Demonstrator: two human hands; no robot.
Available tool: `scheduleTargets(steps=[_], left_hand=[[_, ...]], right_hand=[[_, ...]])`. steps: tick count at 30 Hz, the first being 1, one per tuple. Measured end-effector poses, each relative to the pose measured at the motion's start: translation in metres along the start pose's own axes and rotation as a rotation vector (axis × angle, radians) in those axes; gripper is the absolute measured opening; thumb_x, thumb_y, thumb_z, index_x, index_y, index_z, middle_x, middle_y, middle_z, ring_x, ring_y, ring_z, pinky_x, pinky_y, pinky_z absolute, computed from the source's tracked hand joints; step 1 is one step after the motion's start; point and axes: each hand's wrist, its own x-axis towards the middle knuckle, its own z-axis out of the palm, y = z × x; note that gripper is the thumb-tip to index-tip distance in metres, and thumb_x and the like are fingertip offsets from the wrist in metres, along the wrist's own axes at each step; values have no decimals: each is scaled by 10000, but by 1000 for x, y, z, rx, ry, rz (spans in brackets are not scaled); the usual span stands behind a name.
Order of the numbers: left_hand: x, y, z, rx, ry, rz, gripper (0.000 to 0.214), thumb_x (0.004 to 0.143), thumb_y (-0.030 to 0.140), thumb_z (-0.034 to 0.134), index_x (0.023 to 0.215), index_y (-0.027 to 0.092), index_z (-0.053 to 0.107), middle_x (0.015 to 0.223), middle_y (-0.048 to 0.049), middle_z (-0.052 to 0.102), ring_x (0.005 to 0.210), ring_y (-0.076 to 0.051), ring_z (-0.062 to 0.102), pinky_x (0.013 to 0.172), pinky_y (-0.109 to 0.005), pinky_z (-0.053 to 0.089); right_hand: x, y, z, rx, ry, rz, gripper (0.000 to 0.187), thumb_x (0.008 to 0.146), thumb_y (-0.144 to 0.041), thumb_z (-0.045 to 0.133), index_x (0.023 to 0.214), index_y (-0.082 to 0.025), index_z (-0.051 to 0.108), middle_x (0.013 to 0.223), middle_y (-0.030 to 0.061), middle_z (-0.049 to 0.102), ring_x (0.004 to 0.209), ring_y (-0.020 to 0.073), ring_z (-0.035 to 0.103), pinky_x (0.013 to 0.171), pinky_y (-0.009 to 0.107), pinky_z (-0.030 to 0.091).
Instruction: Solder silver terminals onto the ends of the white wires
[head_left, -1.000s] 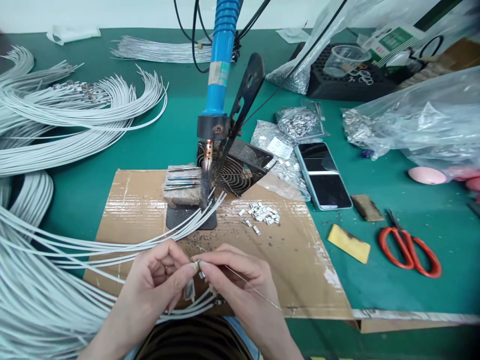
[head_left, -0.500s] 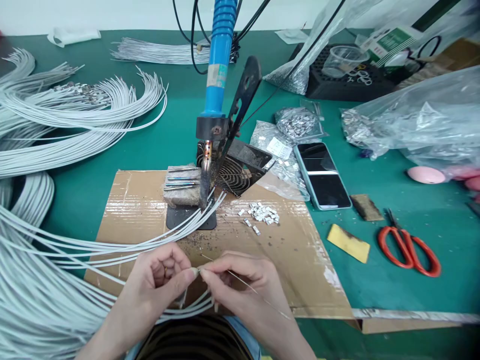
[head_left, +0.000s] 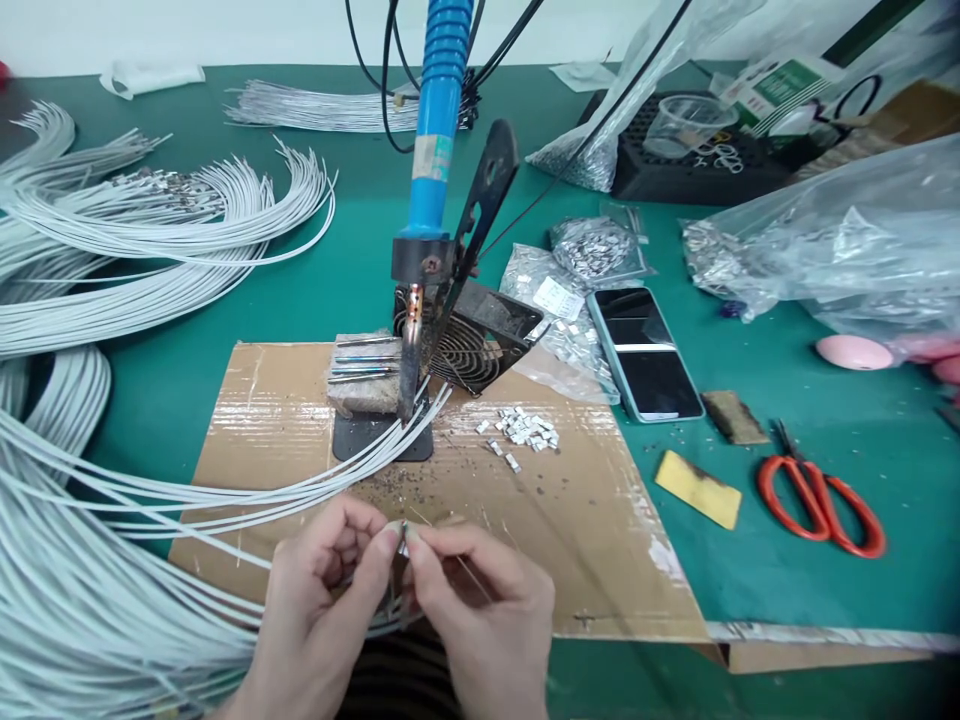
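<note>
My left hand and my right hand meet fingertip to fingertip at the near edge of the cardboard sheet. Both pinch the end of a white wire with a small metal clip on it; a thin solder strand also runs under my right fingers. White wires fan from the left toward the tip of the blue-handled soldering iron, which stands clamped upright above its stand. A small heap of loose metal clips lies on the cardboard to the right of the iron.
Large bundles of white wires cover the left of the green mat. A small fan sits behind the iron. To the right lie bags of clips, a phone, a yellow sponge and red scissors.
Both hands have drawn back toward me and lower in the picture, staying pinched together on the wire end. The solder strand now shows less beyond my right hand.
</note>
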Motion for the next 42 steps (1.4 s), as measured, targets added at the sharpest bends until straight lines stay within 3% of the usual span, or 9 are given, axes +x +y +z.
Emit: scheduleTargets(steps=[4,9,12,15,22,25,28,35,42], left_hand=[[5,0,-3,-109,-1,-34,271,860,379,815,759,182,659,566,64,593,507,-65,494,499,-148,394],[8,6,-1,-58,63,1,188,803,278,828,730,188,680,581,51,653,537,-84,588,540,-162,454],[7,7,2,10,88,36,165,788,257,815,711,196,683,582,49,653,534,-91,590,525,-167,455],[5,5,3,56,106,73,147,801,253,787,710,202,684,570,52,642,515,-86,572,505,-167,434],[1,-2,5,141,130,94,151,845,307,752,759,213,673,589,37,684,489,-101,581,470,-191,402],[1,-1,6,127,118,78,142,851,319,757,784,213,691,601,34,695,509,-113,601,494,-196,443],[3,1,5,102,115,48,132,813,310,795,797,206,715,620,22,704,535,-117,598,494,-195,443],[5,8,5,47,134,53,105,795,286,796,762,212,728,626,28,713,551,-126,652,521,-194,499],[1,1,7,152,161,118,109,839,300,751,767,224,721,610,19,710,525,-127,623,482,-201,453]], right_hand=[[2,11,1,-97,-18,-256,125,861,-202,763,803,-232,870,595,15,682,528,127,574,532,238,492],[17,7,-13,61,-236,61,230,844,-423,834,791,-202,866,578,24,694,467,128,590,445,226,503],[21,-1,-18,129,-265,252,330,784,-504,886,821,-177,865,561,21,688,450,120,587,441,227,524],[22,-5,-18,156,-275,306,357,748,-515,914,797,-167,855,555,17,683,441,111,579,439,224,530],[10,-2,-10,132,-153,239,270,794,-443,875,738,-181,839,560,23,683,457,122,587,450,223,531],[7,3,-8,12,-59,7,176,832,-341,823,722,-206,850,586,29,696,505,126,594,492,217,526],[11,8,-10,-50,-117,-137,182,863,-334,796,743,-213,861,578,30,696,500,125,589,486,211,515],[23,-2,-19,148,-293,267,401,782,-550,874,867,-158,871,558,31,687,443,122,595,434,226,550],[22,4,-14,196,-248,251,400,749,-553,897,778,-158,845,503,11,656,394,104,561,401,204,532]])
